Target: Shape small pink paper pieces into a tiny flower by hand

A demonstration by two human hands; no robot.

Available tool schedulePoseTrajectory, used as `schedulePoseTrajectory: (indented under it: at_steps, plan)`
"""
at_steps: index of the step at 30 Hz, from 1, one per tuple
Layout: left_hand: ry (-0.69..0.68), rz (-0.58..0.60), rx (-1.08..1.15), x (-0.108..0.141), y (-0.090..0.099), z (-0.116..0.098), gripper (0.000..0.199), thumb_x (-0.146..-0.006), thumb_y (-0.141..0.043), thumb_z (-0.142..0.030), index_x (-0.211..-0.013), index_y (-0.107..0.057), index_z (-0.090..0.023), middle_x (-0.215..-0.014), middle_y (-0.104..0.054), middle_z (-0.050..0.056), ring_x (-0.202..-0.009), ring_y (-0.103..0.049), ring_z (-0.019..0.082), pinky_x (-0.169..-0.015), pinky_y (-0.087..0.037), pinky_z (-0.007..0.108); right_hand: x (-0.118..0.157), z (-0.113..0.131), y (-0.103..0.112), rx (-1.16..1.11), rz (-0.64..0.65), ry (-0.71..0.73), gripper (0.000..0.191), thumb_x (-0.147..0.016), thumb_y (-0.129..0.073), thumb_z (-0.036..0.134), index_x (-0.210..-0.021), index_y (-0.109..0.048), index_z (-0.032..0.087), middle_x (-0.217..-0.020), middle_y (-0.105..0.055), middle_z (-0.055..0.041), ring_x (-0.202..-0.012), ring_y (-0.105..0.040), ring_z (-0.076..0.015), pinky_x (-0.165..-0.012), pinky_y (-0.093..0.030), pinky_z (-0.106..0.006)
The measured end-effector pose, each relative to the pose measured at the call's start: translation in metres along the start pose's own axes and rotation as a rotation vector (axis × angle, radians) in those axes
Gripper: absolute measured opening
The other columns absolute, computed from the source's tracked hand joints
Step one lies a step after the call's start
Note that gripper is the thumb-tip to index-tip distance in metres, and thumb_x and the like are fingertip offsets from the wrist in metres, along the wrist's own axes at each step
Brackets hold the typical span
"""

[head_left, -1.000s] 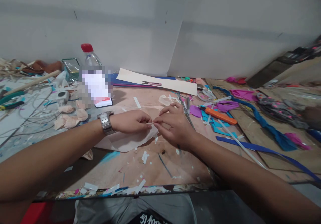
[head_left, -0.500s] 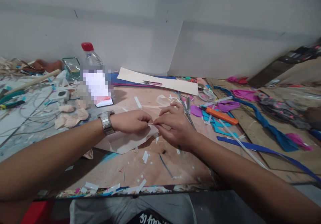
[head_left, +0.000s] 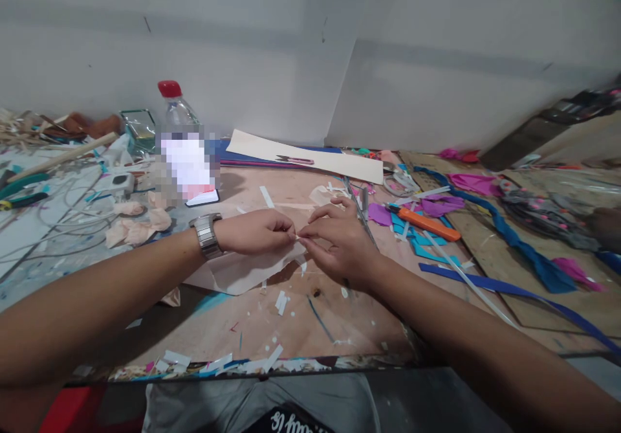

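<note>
My left hand (head_left: 255,231), with a metal-band watch (head_left: 207,235) on the wrist, is closed with thumb and finger pinched at the edge of a thin pale sheet (head_left: 237,272). Opposite it, my right hand (head_left: 339,242) pinches the same edge, its fingertips almost meeting those of the left. The sheet spreads below the left hand, over the worktable (head_left: 291,329). Whether it is paper or cloth I cannot tell. Just behind the right hand lie a crumpled translucent scrap (head_left: 323,193) and a long metal tool (head_left: 359,206), partly hidden.
A lit phone (head_left: 189,167) leans before a red-capped bottle (head_left: 179,106). Small snips (head_left: 295,160) rest on a cream strip (head_left: 339,161) at the back. An orange cutter (head_left: 429,223) lies right among purple and blue scraps. Green-handled pliers (head_left: 24,190) lie far left.
Both hands stay almost in place, with slight fingertip movement at the pinched edge. The pale sheet has lifted slightly, and the translucent scrap behind the right hand has shifted a little to the right.
</note>
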State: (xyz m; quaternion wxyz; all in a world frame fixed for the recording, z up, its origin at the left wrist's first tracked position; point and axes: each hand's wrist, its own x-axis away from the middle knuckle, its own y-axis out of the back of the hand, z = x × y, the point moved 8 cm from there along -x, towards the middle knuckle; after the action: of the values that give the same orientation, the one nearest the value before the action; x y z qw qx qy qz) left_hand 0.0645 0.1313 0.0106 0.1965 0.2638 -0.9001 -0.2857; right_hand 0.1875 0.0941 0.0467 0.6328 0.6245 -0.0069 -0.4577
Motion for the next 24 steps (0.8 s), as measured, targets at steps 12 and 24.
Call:
schedulePoseTrajectory:
  at_steps: [12,24]
  plan:
    - [-0.040,-0.082,-0.086,0.002,0.007,-0.009,0.039,-0.099,-0.052,-0.047,-0.077,-0.060,-0.016,-0.068,-0.053,-0.002,-0.063,-0.044,0.011,-0.059,-0.030,0.026,0.000,-0.001,-0.002,0.000,0.031,-0.046,0.010,-0.097,-0.066,0.025,-0.093,-0.076,0.024,-0.086,-0.079,-0.0007,-0.101,-0.069,-0.0233,-0.109,-0.027,-0.051]
    - [-0.118,-0.297,-0.317,0.009,0.007,-0.029,0.036,-0.103,-0.052,-0.039,-0.093,-0.079,-0.018,-0.073,-0.072,0.002,-0.062,-0.052,0.012,-0.062,-0.029,0.028,-0.001,-0.003,-0.007,-0.024,0.134,-0.146,0.014,-0.096,-0.055,0.019,-0.092,-0.069,0.020,-0.092,-0.074,-0.0056,-0.113,-0.063,-0.0282,-0.106,-0.027,-0.053]
